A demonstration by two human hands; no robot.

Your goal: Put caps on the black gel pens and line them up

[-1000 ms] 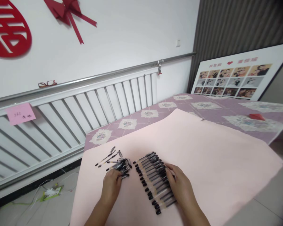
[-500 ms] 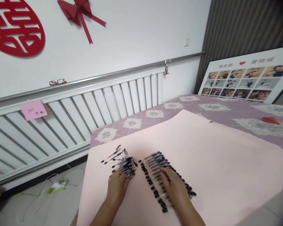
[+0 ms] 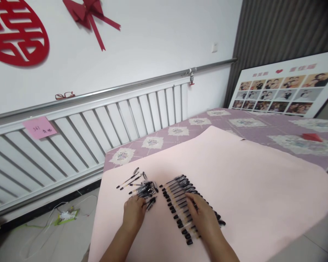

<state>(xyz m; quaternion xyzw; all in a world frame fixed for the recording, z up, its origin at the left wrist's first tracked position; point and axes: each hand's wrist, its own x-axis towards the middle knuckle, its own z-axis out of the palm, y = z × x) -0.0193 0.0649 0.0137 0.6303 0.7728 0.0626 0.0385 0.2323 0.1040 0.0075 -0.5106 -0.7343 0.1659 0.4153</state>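
A neat row of several black-capped pens [image 3: 177, 196] lies on a large pink sheet [image 3: 248, 182]. My right hand [image 3: 203, 216] rests flat on the near end of that row, fingers stretched over the pens. To the left sits a loose heap of pens [image 3: 143, 189], with a few stray ones [image 3: 128, 179] farther out. My left hand [image 3: 133, 213] is at the near edge of the heap, fingers curled onto a pen [image 3: 151, 203].
The pink sheet covers a purple patterned tablecloth [image 3: 180, 133]. A white radiator [image 3: 98, 127] runs along the wall with a pink sticky note [image 3: 39, 127] and red glasses [image 3: 64, 95]. A photo board [image 3: 284, 91] leans at the back right. Cables lie on the floor [image 3: 65, 214].
My right hand slid along the pen row toward me and now lies over its near end. My left hand stays at the loose heap, pulling a pen out.
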